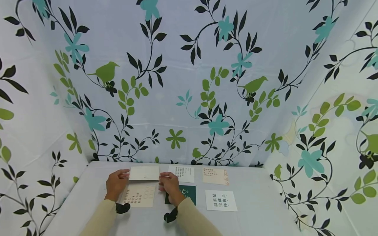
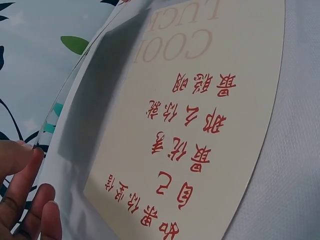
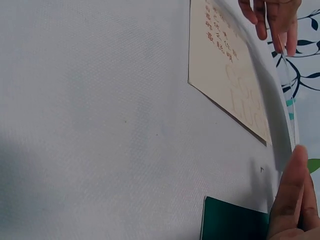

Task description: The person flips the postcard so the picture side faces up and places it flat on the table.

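A cream card point(image 1: 144, 173) is held above the table's far side, its left edge pinched by my left hand point(image 1: 115, 184) and its right edge by my right hand point(image 1: 171, 186). In the left wrist view, that card is seen nearly edge-on, with the left thumb and fingertips point(image 2: 37, 150) at one corner. Just nearer to me lies a beige card point(image 1: 140, 195) with red handwritten-style characters. Beneath my right hand is a dark green card point(image 1: 189, 193), partly covered by the hand and wrist. The right fingertips point(image 3: 299, 152) meet at the held card's end in the right wrist view.
To the right, a white card with small text point(image 1: 186, 174) and a peach card point(image 1: 215, 176) lie in the back row. A white card with large dark characters point(image 1: 220, 200) lies in front. A patterned curtain point(image 1: 177, 98) hangs behind the white-covered table point(image 1: 257, 203).
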Demonstrator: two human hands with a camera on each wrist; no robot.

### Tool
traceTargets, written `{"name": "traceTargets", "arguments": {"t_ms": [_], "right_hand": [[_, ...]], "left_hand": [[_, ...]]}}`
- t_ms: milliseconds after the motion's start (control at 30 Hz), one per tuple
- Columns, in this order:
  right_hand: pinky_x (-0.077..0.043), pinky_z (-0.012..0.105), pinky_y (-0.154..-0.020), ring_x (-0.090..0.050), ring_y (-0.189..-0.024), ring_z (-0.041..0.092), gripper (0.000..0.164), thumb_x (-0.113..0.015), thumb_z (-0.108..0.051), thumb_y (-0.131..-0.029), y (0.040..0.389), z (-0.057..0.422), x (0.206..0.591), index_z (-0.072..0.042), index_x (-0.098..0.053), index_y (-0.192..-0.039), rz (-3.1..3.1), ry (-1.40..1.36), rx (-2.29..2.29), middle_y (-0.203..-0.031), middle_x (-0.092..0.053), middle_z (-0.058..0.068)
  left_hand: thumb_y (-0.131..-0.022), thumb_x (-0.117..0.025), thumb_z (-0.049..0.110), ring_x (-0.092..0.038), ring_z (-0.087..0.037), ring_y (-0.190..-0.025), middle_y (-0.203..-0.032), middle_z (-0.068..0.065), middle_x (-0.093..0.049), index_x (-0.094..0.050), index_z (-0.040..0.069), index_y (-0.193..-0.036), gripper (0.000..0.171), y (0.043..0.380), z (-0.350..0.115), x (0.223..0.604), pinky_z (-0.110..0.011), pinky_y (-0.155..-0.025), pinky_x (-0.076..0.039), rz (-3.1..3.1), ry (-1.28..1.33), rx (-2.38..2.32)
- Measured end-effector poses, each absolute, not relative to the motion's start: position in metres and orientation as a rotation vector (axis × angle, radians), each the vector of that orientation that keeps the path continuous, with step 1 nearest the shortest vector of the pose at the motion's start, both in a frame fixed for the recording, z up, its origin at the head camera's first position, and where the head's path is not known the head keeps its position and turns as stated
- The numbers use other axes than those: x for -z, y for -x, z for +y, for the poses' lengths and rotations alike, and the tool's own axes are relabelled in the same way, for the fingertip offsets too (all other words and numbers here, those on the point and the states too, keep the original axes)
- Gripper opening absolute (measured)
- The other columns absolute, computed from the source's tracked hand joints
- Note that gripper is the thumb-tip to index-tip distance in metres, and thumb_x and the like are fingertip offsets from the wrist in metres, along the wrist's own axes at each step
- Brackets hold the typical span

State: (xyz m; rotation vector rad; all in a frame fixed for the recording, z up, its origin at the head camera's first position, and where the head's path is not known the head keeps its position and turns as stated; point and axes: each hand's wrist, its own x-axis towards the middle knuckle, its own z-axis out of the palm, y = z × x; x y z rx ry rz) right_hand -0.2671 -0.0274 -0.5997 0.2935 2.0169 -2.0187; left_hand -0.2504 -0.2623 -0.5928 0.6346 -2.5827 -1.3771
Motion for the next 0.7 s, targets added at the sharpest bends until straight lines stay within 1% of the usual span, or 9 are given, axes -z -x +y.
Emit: {"name": "traceTargets", "arguments": {"t_ms": [167, 300, 500, 700], "right_hand": [[-0.061, 0.036, -0.09, -0.07, -0.108, 0.023, 0.026, -0.07, -0.013, -0.099, 0.268, -0.027, 0.598, -0.01, -0.072, -0.125, 2.034, -0.312, 2.035, -0.118, -0.075, 0.005], [-0.061, 0.037, -0.094, -0.072, -0.105, 0.022, 0.026, -0.071, -0.011, -0.097, 0.267, -0.028, 0.597, -0.008, -0.072, -0.123, 2.02, -0.335, 2.064, -0.117, -0.075, 0.006], [-0.063, 0.037, -0.091, -0.076, -0.097, 0.021, 0.023, -0.073, -0.008, -0.096, 0.269, -0.029, 0.598, -0.007, -0.073, -0.119, 2.033, -0.337, 2.087, -0.111, -0.077, 0.007], [-0.063, 0.037, -0.088, -0.077, -0.094, 0.021, 0.021, -0.076, -0.005, -0.095, 0.27, -0.029, 0.599, -0.008, -0.074, -0.116, 2.083, -0.298, 2.069, -0.108, -0.078, 0.007]], "left_hand": [[-0.101, -0.06, 0.004, -0.066, -0.036, -0.109, -0.118, -0.021, -0.075, -0.07, 0.001, -0.132, 0.033, 0.252, -0.264, 0.592, -0.046, -0.09, -0.051, -2.564, -0.654, 1.389], [-0.1, -0.062, 0.004, -0.066, -0.034, -0.109, -0.119, -0.02, -0.074, -0.07, 0.003, -0.133, 0.034, 0.253, -0.267, 0.594, -0.039, -0.085, -0.05, -2.561, -0.647, 1.428], [-0.1, -0.064, 0.006, -0.066, -0.032, -0.111, -0.122, -0.018, -0.073, -0.07, 0.005, -0.134, 0.035, 0.252, -0.272, 0.594, -0.031, -0.082, -0.051, -2.569, -0.61, 1.477], [-0.1, -0.065, 0.004, -0.067, -0.032, -0.111, -0.122, -0.021, -0.072, -0.07, 0.002, -0.134, 0.034, 0.249, -0.274, 0.59, -0.022, -0.076, -0.049, -2.566, -0.55, 1.518]]}}
